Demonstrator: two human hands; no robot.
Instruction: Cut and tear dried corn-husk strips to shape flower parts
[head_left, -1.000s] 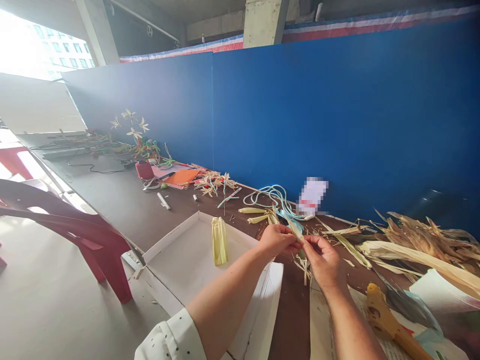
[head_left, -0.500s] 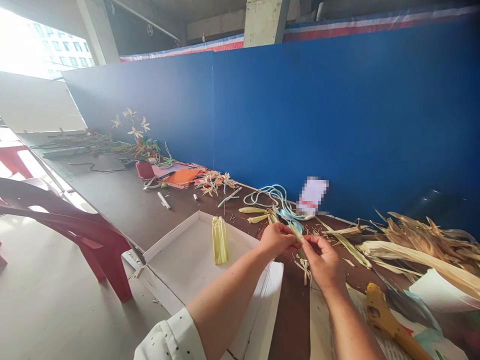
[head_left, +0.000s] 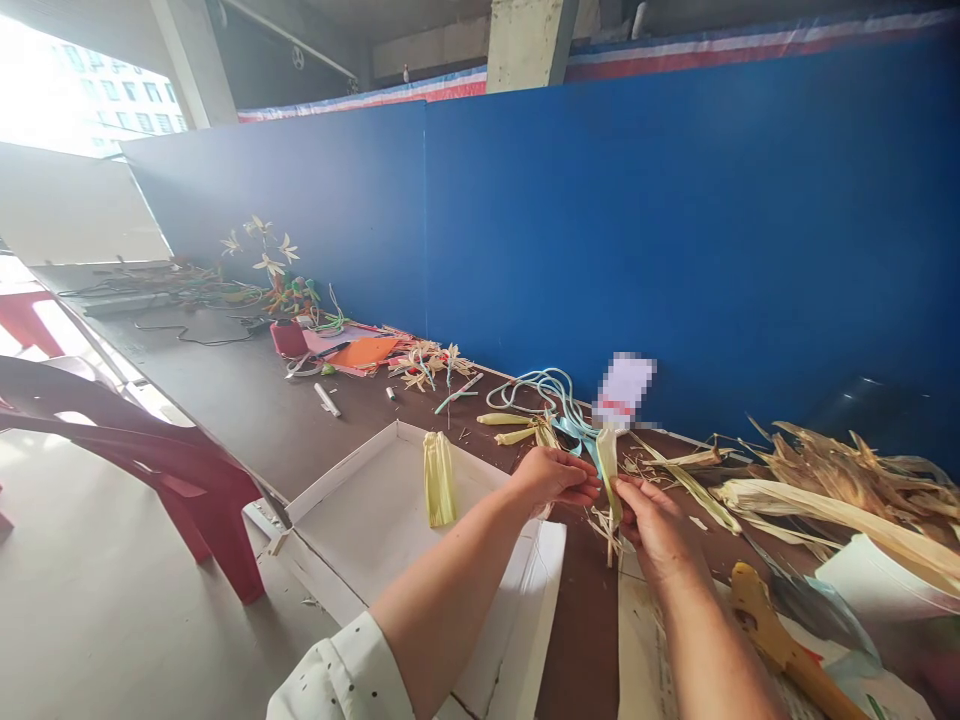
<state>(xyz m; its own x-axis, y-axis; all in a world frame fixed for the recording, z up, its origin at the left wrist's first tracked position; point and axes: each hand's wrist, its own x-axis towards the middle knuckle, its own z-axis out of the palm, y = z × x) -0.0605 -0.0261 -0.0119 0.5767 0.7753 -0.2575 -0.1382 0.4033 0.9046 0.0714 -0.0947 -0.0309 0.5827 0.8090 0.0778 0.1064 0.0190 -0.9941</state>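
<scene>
Over the brown table (head_left: 247, 400), both my hands meet on a narrow pale-yellow corn husk strip (head_left: 607, 460) that stands nearly upright. My left hand (head_left: 551, 477) pinches its lower end from the left. My right hand (head_left: 656, 525) is closed on the same strip from the right, fingers curled around it. A light-blue ribbon piece (head_left: 581, 432) lies just behind the strip. Left of my left hand, a folded yellow husk (head_left: 439, 480) rests inside a shallow white cardboard tray (head_left: 352, 530).
Dried husks (head_left: 840, 480) pile up at the right, with a yellow glue gun (head_left: 772, 630) near my right forearm. Blue-white cords (head_left: 540, 390), husk flowers (head_left: 427, 362), orange paper (head_left: 367, 352) and a red pot (head_left: 289, 340) lie farther back. Red plastic chairs (head_left: 150, 460) stand left; a blue partition (head_left: 675, 240) backs the table.
The husk strip has swung from a low slant between my fingers to nearly upright. My hands have shifted slightly down and apart around it.
</scene>
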